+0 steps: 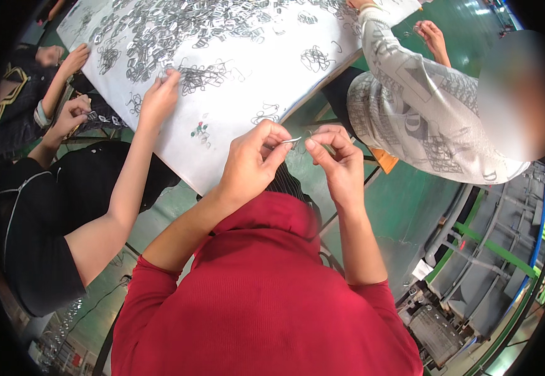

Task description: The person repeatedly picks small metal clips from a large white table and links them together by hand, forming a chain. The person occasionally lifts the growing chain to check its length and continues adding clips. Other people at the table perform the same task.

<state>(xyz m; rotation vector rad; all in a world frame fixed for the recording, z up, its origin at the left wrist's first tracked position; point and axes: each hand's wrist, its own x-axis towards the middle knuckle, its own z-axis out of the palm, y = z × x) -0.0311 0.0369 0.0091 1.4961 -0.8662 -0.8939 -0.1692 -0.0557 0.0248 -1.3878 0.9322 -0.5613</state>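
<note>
My left hand and my right hand are raised together in front of my red top, just off the near edge of the white table. Between their fingertips they pinch a small bent metal wire clip; the left thumb and forefinger grip one end, the right fingers close on the other. Piles of similar wire clips lie spread over the table's far half.
A person in black on my left reaches a hand onto the table beside a tangle of clips. Another person in a grey patterned top works at the right. Further hands are at far left. Green floor, metal racks lower right.
</note>
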